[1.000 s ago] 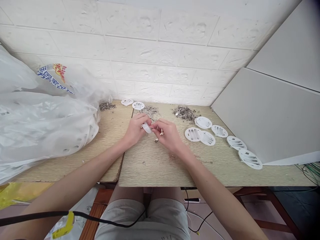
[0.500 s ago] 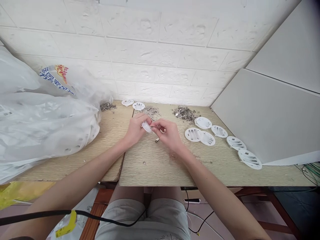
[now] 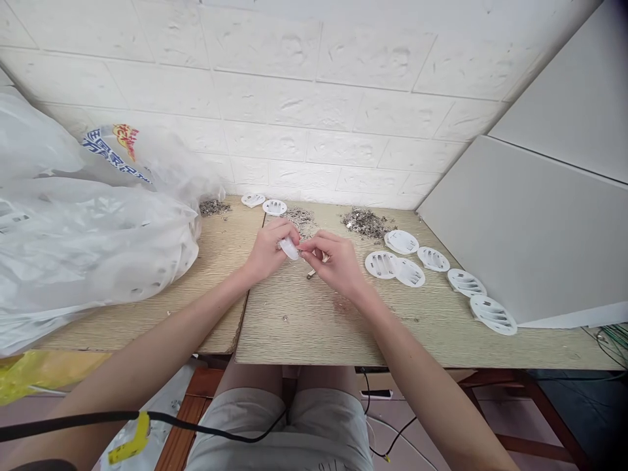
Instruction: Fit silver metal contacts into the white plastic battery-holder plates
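Note:
My left hand point(image 3: 271, 250) holds a white round plastic disc point(image 3: 289, 248), tilted up on its edge above the table. At the disc's right edge, the thumb and fingers of my right hand point(image 3: 331, 260) are pinched together; what they hold is too small to make out. Beneath that hand lies a small slim metal piece point(image 3: 311, 275), partly covered by it. Just behind the hands is a loose scatter of tiny metal parts point(image 3: 300, 219). A denser pile of small metal parts point(image 3: 366, 223) sits farther right.
Several white slotted discs, such as this one point(image 3: 493, 314), lie along the right side. Two more discs point(image 3: 275, 207) are by the wall. A big white plastic bag point(image 3: 98, 242) fills the left, beside a dark little pile point(image 3: 214, 207). A grey panel point(image 3: 530, 229) borders the right.
The view has shifted slightly. Both hands keep nearly the same pose at the white disc, with only a small movement of the right fingers at its edge.

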The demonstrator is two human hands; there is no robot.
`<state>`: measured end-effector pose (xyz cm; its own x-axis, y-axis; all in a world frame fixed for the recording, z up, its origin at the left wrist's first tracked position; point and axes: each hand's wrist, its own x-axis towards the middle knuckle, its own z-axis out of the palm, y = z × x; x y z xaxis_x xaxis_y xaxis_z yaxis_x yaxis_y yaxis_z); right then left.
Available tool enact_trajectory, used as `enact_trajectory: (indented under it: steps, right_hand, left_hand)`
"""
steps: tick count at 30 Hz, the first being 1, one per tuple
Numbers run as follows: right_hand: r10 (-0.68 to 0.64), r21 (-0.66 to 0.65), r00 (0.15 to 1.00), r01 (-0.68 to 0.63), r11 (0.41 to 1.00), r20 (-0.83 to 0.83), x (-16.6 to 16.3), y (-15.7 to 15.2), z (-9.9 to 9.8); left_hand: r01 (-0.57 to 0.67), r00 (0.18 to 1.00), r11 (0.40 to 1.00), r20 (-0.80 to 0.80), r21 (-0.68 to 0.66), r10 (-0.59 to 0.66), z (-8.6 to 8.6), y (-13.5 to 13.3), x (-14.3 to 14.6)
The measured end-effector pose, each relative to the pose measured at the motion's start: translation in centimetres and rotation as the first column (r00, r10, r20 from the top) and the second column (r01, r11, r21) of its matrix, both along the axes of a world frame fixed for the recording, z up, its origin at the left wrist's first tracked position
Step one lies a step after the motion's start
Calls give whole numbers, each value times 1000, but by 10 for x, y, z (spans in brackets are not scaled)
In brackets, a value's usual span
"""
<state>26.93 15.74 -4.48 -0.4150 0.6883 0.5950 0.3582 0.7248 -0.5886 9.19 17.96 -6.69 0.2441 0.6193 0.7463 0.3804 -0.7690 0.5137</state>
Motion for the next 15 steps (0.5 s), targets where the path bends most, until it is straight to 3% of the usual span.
enact_trajectory:
  steps: [5,15]
  right_hand:
    - [-13,18,1000,13,1000,-14,-2,-2,-2]
    - [38,-6,999,-38,999,-20,-3,-2,-3]
  left_hand:
    - [-50,998,998,-36,-30,49,2,-4,2]
    - [52,997,999,-53,-2,-52,3,-5,1]
